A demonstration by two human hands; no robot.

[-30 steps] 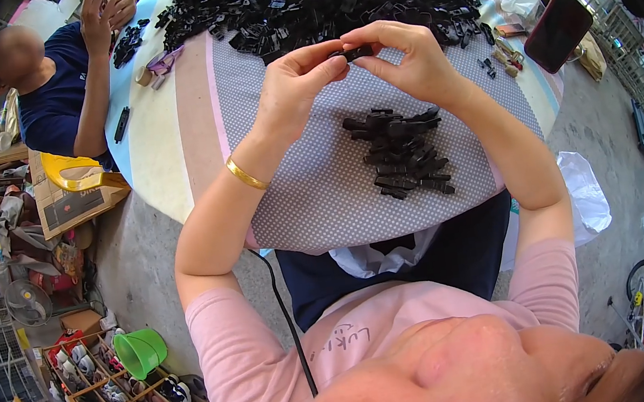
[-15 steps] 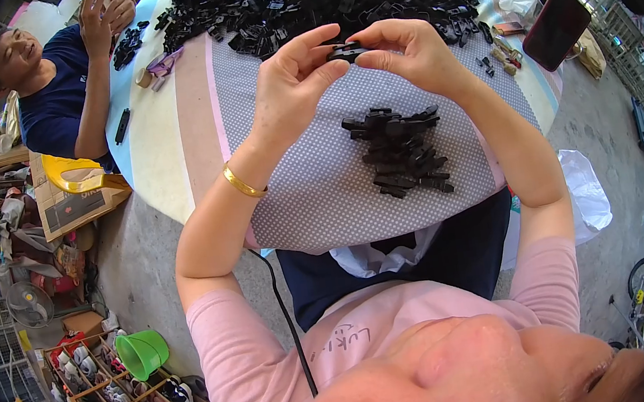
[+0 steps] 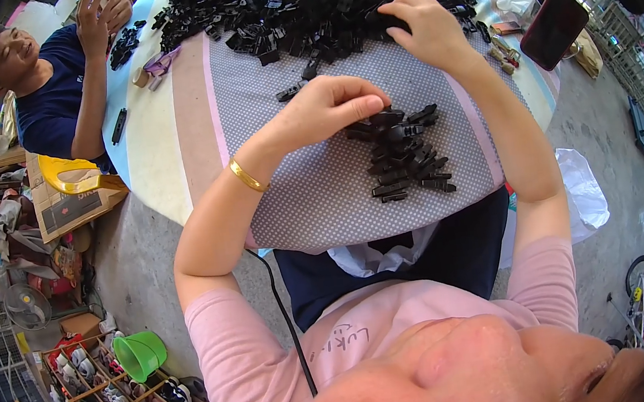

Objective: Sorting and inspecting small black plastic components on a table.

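Loose black pieces (image 3: 292,91), few, on the patterned worktop (image 3: 290,205). Left hand (image 3: 365,106): thumb and forefinger nearly together at the small pile's top; hold cannot be told. Large heap (image 3: 314,5) of black clips, far side. Small pile (image 3: 405,160), near side. Right hand (image 3: 423,26): thumb and fingers parted at the heap's edge; hold unclear. Step, judged: left setting down, right picking. Next move seems to call for separating one piece.

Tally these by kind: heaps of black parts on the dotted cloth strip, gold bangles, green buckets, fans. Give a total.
Heaps of black parts: 2 (large heap, small heap)
Gold bangle: 1
Green bucket: 1
Fan: 1
Total: 5
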